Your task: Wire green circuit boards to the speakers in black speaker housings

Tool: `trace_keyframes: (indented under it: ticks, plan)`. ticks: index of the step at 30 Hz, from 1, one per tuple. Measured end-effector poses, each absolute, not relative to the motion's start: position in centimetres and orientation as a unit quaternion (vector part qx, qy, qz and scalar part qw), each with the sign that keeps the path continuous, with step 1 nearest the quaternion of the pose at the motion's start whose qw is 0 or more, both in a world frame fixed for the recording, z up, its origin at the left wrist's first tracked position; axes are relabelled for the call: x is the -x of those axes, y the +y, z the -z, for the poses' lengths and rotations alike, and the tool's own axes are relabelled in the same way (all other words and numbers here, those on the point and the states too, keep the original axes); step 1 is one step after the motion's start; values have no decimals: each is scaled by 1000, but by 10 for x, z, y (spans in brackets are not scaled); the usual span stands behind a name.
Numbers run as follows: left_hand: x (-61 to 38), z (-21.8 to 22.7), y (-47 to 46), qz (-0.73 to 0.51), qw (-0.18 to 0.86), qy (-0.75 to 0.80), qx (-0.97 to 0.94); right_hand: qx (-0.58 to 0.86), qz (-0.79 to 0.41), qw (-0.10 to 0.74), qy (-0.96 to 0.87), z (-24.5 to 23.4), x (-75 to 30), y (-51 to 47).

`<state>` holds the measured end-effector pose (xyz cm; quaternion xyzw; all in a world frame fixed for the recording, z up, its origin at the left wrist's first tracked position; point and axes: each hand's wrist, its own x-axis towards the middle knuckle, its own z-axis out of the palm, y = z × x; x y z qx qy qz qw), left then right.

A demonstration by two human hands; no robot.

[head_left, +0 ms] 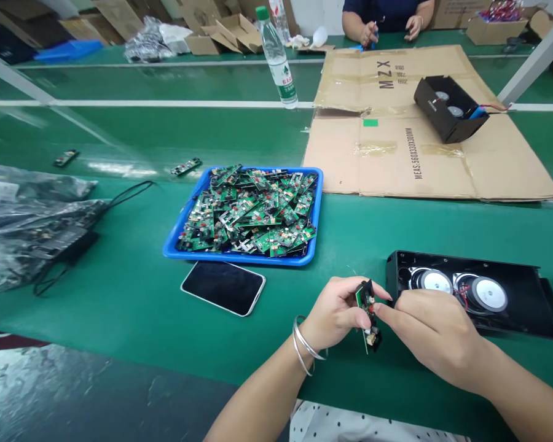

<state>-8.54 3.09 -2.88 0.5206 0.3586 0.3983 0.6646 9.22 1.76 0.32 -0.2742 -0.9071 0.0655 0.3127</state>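
Above the near side of the green bench [142, 328], the left hand [338, 313] pinches a board [362, 299] between thumb and fingers, its index finger stretched past the top. The board stands roughly on end, clear of the bench top, with green, red and black parts showing. One digit of the right hand [442, 334] reaches to a red part on the board's face, and the other fingers curl inward; whether this hand grips anything (its palm is turned out of sight) I cannot tell. Two silvery bangles [299, 347] circle the left wrist.

Just beyond the right hand lies a black case [529, 301], open side up, with two round speakers [488, 293] and red wires inside. The right hand covers part of its near edge in this view, so contact between them is unclear.

Left of the hands, a blue tray [244, 259] is heaped with more boards [258, 215]; a phone [223, 287], screen dark, lies just in front of it. Two loose boards [185, 166] lie behind and to the left of the tray, and clear plastic bags [32, 227] fill the far left.

Farther back, a second case [456, 120] sits on flattened cardboard [387, 169]. A bottle [279, 64] stands near the cardboard, and a co-worker's hands [369, 35] show across the bench.
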Motion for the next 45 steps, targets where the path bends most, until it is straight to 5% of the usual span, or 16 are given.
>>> trace_keyframes:
  ticks: [6, 10, 15, 22, 25, 30, 39, 45]
  plan:
    - [85, 30, 33, -392, 688, 368, -487, 287, -54, 321, -901, 3, -86, 22]
    - [83, 32, 30, -382, 734, 356, -434, 309, -76, 248, -915, -17, -104, 25]
    - [79, 36, 25, -367, 777, 312, -406, 436, -125, 268, -850, -41, -165, 16]
    - [62, 32, 20, -293, 816, 289, -406, 499, -190, 109, -838, -1, -195, -10]
    - [52, 27, 13, -262, 808, 288, -442, 522, -164, 100, -831, 10, -193, -9]
    - [24, 15, -5, -201, 789, 309, -492, 477, -303, 170, -807, 14, -210, 2]
    - [-21, 9, 6, -350, 541, 468, -604, 581, -425, 391, -574, 17, -222, 1]
    - [-25, 25, 3, -405, 391, 513, -647, 577, -322, 354, -662, 20, -207, -4]
